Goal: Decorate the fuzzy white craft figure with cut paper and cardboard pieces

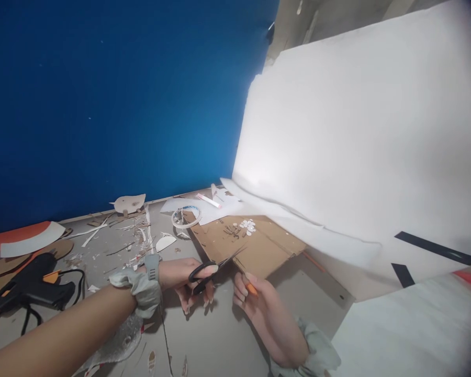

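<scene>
Black-handled scissors are in my left hand, with the fingers through the handle loops. Their blades point right, over the near edge of a brown cardboard sheet. My right hand is closed just below that edge, with a small orange piece showing between thumb and fingers. Its exact kind I cannot make out. On the cardboard lie a small heap of white paper bits and some thin dark scraps.
A black glue gun with its cord lies at left. Behind the cardboard are a tape roll and a marker. A bird-shaped cutout stands near the blue wall. A white board rises at right.
</scene>
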`<action>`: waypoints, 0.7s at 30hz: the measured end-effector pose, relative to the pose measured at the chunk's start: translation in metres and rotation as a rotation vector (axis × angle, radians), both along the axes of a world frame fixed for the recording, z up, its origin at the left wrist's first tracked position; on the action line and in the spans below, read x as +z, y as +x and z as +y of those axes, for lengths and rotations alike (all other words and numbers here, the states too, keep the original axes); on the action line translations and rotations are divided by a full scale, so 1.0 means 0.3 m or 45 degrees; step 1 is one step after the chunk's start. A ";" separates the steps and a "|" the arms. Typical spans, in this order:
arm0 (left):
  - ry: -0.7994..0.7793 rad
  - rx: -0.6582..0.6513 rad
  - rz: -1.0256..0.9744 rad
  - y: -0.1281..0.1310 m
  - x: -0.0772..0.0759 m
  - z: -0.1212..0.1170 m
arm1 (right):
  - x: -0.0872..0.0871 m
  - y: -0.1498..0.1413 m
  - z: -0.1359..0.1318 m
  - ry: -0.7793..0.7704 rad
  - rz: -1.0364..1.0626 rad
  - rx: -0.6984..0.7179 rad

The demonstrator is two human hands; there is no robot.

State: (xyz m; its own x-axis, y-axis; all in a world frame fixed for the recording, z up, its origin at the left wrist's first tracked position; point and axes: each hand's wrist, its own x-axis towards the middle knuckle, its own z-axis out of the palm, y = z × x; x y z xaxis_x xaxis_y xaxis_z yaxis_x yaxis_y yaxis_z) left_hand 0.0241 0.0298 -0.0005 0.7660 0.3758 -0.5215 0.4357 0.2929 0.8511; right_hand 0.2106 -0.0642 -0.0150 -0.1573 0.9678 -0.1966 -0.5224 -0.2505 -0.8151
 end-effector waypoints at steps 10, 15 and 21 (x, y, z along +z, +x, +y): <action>0.017 0.004 -0.002 -0.004 -0.026 0.010 | -0.008 0.001 0.001 -0.067 0.140 0.037; 0.022 0.019 -0.012 -0.009 -0.035 0.013 | -0.009 0.006 0.001 -0.071 0.133 0.030; 0.050 -0.027 -0.026 -0.009 -0.037 0.015 | -0.011 0.005 0.004 -0.080 0.143 0.026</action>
State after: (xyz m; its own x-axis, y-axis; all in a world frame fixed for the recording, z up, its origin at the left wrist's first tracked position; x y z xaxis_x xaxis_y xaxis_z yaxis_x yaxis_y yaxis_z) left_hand 0.0213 0.0342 -0.0115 0.7844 0.3792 -0.4909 0.4239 0.2500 0.8705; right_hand 0.2120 -0.0631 -0.0185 -0.2014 0.9505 -0.2367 -0.6035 -0.3108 -0.7343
